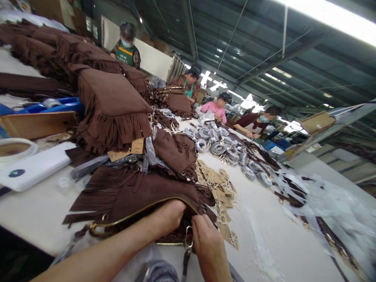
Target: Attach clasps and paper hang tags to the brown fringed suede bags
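A brown fringed bag (152, 190) lies at the table's near edge with its gold zipper open. My left hand (172, 215) reaches into the opening; its fingers are partly hidden by the bag's edge. At the bag's right end, my right hand (205, 235) pinches the rim beside the zipper end. A gold clasp (188, 237) on a short strap hangs by my right fingers. Just behind lies another brown bag (176, 150). Paper tags with white strings (217, 184) are spread right of the bags.
Stacked fringed bags (114, 92) rise at the left, near a white box (35, 166), tape roll (17, 149) and blue tray (53, 105). Wrapped coiled straps (219, 147) and plastic bags (331, 203) lie right. Several people stand beyond the table.
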`<state>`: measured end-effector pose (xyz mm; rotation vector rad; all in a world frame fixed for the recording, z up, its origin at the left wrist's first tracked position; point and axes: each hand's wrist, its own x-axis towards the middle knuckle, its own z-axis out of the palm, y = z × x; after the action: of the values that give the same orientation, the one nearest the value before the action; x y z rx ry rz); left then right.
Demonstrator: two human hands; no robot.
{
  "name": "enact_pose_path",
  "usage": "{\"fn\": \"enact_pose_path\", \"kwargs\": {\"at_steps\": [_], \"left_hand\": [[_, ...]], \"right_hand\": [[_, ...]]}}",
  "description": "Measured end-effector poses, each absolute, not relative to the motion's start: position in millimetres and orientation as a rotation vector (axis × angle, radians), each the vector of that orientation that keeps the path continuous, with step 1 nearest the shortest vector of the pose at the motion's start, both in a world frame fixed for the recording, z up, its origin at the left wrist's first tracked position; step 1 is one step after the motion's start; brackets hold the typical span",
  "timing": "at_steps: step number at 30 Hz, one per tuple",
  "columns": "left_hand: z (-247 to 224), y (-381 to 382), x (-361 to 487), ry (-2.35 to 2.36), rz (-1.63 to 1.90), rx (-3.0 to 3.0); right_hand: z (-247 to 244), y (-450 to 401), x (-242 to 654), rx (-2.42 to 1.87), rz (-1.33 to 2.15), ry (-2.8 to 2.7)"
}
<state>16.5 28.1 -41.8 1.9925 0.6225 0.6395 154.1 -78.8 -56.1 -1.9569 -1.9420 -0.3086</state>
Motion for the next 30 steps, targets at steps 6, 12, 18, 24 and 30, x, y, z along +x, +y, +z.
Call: {"fn": "enact_pose_path", "kwargs": {"at_steps": [6,12,18,24,30], "left_hand": [[-34.4,32.2,12.9,0.606,0.592,1.888],[-38.9,35.3,13.1,0.573,0.559,1.826],[-44.8,35.0,12.1,0.584,0.504,1.878],[-24.1,30.0,0.7,0.593,0.599,2.054],[-9.5,35.1,-2.7,0.633,0.702,1.600]], "right_hand": [[-52.8,-73.7,150.2,-2.036,-0.333,-1.953],[-48.7,-69.7,135.7,-2.097,-0.432,-1.913],[-43.1,-64.2,135.1,-2.035,-0.210,-1.854],[-12.9,-68.7,152.7,-1.838,0.717,-1.339],[-4.8,-75.3,157.2,-1.444,1.284,-0.751]]}}
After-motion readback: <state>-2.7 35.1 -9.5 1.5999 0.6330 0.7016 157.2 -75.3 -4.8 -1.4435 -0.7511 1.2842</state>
